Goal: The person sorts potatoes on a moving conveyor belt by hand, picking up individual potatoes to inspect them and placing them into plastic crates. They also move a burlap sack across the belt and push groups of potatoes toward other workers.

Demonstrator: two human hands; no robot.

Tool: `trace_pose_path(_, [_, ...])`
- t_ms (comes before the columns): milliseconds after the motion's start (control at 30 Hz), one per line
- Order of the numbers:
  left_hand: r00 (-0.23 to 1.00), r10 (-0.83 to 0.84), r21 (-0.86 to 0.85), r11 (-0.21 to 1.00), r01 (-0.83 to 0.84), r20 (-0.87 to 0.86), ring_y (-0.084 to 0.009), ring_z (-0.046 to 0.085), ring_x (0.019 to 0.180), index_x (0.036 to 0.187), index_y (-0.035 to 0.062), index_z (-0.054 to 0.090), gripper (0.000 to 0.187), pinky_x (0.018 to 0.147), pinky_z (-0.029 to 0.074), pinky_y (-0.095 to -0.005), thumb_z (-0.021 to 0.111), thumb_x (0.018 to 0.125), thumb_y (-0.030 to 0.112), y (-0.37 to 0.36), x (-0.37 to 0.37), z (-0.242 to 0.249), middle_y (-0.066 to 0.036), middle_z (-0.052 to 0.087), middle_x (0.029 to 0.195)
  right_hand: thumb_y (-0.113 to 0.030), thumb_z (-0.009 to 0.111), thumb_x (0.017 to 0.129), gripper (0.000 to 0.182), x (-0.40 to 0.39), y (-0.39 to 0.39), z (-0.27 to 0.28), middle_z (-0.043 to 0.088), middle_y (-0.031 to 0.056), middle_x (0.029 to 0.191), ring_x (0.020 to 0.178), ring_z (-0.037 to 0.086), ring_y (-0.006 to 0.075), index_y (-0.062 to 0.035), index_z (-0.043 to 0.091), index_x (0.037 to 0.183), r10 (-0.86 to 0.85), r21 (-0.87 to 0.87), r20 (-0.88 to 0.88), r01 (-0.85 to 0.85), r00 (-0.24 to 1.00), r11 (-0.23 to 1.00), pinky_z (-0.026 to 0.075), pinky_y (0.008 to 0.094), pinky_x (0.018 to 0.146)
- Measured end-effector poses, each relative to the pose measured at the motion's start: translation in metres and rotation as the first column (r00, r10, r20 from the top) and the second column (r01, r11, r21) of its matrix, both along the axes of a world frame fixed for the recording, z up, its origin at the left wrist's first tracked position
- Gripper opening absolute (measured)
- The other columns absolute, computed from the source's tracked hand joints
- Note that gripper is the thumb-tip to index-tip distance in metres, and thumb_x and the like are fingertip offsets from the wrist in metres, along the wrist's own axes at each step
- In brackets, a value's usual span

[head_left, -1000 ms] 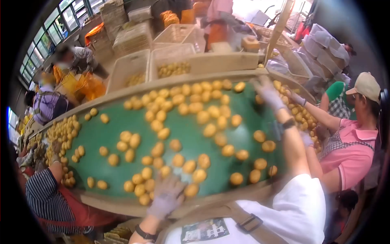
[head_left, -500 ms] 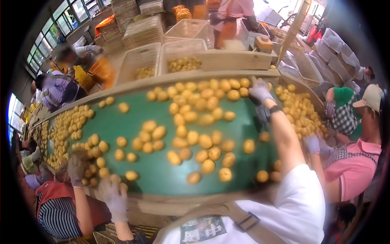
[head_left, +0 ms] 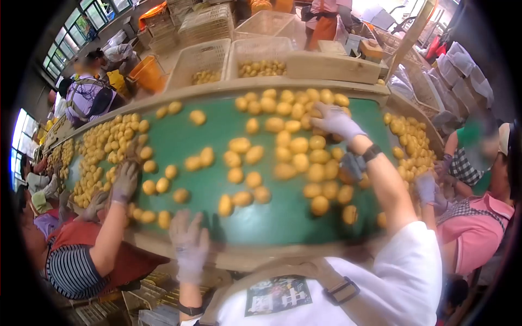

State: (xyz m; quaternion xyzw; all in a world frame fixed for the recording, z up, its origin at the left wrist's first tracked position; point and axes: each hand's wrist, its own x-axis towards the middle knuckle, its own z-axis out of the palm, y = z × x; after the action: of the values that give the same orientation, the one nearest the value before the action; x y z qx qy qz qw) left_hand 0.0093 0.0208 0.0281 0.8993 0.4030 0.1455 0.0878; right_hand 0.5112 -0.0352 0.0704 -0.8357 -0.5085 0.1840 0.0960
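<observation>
Yellow potatoes point(head_left: 299, 145) lie in loose groups on a green conveyor belt point(head_left: 261, 224). My right hand point(head_left: 338, 120), in a pale glove, reaches over the far half of the belt. Its fingers are stretched out and touch potatoes at the edge of the upper cluster. A grey-blue thing point(head_left: 354, 164) shows just below that wrist; I cannot make out what it is. My left hand point(head_left: 189, 239), gloved too, is at the belt's near edge with fingers spread and nothing in it. The nearest potato point(head_left: 164, 219) lies just left of its fingers.
A wooden rim point(head_left: 239, 257) borders the belt. At left, a co-worker's gloved hand point(head_left: 125, 181) is beside a dense mass of potatoes; another co-worker's hand point(head_left: 426, 187) is at the right pile. Behind the belt stand crates point(head_left: 202, 56) partly filled with potatoes.
My right hand has come back from the far rim, down and slightly left, onto the potatoes. My left hand has moved right and up. Potatoes have shifted, several towards the right.
</observation>
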Motion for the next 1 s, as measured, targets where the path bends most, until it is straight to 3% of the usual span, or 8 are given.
trace_pose_path(100, [0.999, 0.041, -0.028, 0.999, -0.041, 0.005, -0.0441, 0.046, 0.136, 0.127, 0.0075, 0.069, 0.043, 0.116, 0.033, -0.0545, 0.067, 0.084, 0.013, -0.009, -0.016, -0.011, -0.020, 0.056, 0.144, -0.042, 0.067, 0.088, 0.053, -0.003, -0.035, -0.008, 0.063, 0.0221, 0.123, 0.118, 0.059, 0.0413, -0.0115, 0.060, 0.131, -0.128, 0.079, -0.288, 0.157, 0.949, 0.984, 0.046, 0.0440, 0.104])
trace_pose_path(367, [0.997, 0.016, -0.103, 0.995, -0.009, 0.070, -0.0446, 0.045, 0.137, 0.127, 0.0078, 0.069, 0.042, 0.116, 0.033, -0.0540, 0.067, 0.085, 0.013, -0.017, -0.012, -0.027, -0.019, 0.056, 0.144, -0.030, 0.070, 0.086, 0.048, -0.012, -0.133, -0.056, 0.059, 0.0188, 0.129, 0.124, 0.053, 0.0376, -0.0120, 0.062, 0.130, -0.229, 0.321, -0.063, 0.238, 0.971, 0.917, 0.042, 0.0454, 0.109])
trace_pose_path(467, [0.997, -0.060, -0.100, 0.993, 0.066, 0.057, -0.0433, 0.045, 0.138, 0.127, 0.0081, 0.069, 0.042, 0.117, 0.033, -0.0524, 0.067, 0.085, 0.014, -0.013, 0.007, -0.010, -0.018, 0.055, 0.143, -0.024, 0.072, 0.086, 0.047, -0.019, -0.135, -0.037, 0.059, 0.0180, 0.128, 0.122, 0.056, 0.0367, -0.0070, 0.062, 0.128, -0.220, 0.643, -0.205, 0.300, 0.954, 0.705, 0.045, 0.0431, 0.106])
trace_pose_path(567, [0.998, -0.057, -0.075, 0.995, 0.060, 0.039, -0.0422, 0.044, 0.138, 0.127, 0.0076, 0.069, 0.043, 0.117, 0.033, -0.0510, 0.068, 0.085, 0.012, -0.008, 0.002, -0.004, -0.018, 0.055, 0.144, -0.023, 0.074, 0.089, 0.048, -0.036, -0.138, 0.054, 0.061, 0.0175, 0.126, 0.117, 0.060, 0.0344, -0.0015, 0.059, 0.130, -0.293, 0.888, 0.380, -0.258, 0.877, 0.380, 0.048, 0.0400, 0.102])
trace_pose_path(667, [0.999, -0.036, -0.033, 0.999, 0.036, 0.005, -0.0417, 0.043, 0.140, 0.127, 0.0056, 0.068, 0.043, 0.118, 0.031, -0.0504, 0.068, 0.084, 0.009, -0.006, -0.008, -0.009, -0.019, 0.053, 0.146, -0.026, 0.073, 0.091, 0.050, -0.008, -0.163, 0.114, 0.061, 0.0193, 0.127, 0.117, 0.061, 0.0349, -0.0013, 0.058, 0.132, -0.470, 0.835, 0.538, -0.519, 0.699, 0.184, 0.049, 0.0403, 0.102])
trace_pose_path(867, [0.996, -0.060, -0.117, 0.991, 0.068, 0.070, -0.0417, 0.041, 0.142, 0.128, 0.0055, 0.068, 0.043, 0.119, 0.030, -0.0507, 0.067, 0.085, 0.009, -0.019, 0.012, -0.013, -0.020, 0.052, 0.148, -0.032, 0.071, 0.095, 0.055, 0.197, -0.160, 0.108, 0.062, 0.0230, 0.129, 0.117, 0.062, 0.0360, -0.0010, 0.055, 0.138, -0.650, 0.913, 0.110, 0.183, 0.752, 0.365, 0.049, 0.0409, 0.101])
trace_pose_path(933, [0.998, -0.029, -0.096, 0.995, 0.035, 0.060, -0.0421, 0.041, 0.141, 0.127, 0.0051, 0.068, 0.043, 0.119, 0.029, -0.0517, 0.067, 0.085, 0.010, -0.018, 0.008, -0.020, -0.021, 0.053, 0.147, -0.033, 0.070, 0.097, 0.056, 0.193, -0.155, 0.075, 0.062, 0.0242, 0.130, 0.117, 0.063, 0.0363, -0.0008, 0.054, 0.139, -0.588, 0.928, 0.091, 0.146, 0.804, 0.343, 0.050, 0.0411, 0.101])
trace_pose_path(1000, [0.998, 0.011, -0.094, 0.996, -0.005, 0.068, -0.0425, 0.041, 0.141, 0.127, 0.0048, 0.067, 0.043, 0.119, 0.029, -0.0523, 0.067, 0.085, 0.010, -0.023, -0.001, -0.026, -0.021, 0.054, 0.146, -0.043, 0.068, 0.095, 0.068, 0.136, -0.142, 0.040, 0.054, 0.0270, 0.141, 0.131, 0.051, 0.0399, -0.0026, 0.048, 0.147, -0.454, 0.795, -0.076, 0.329, 0.888, 0.510, 0.043, 0.0458, 0.109])
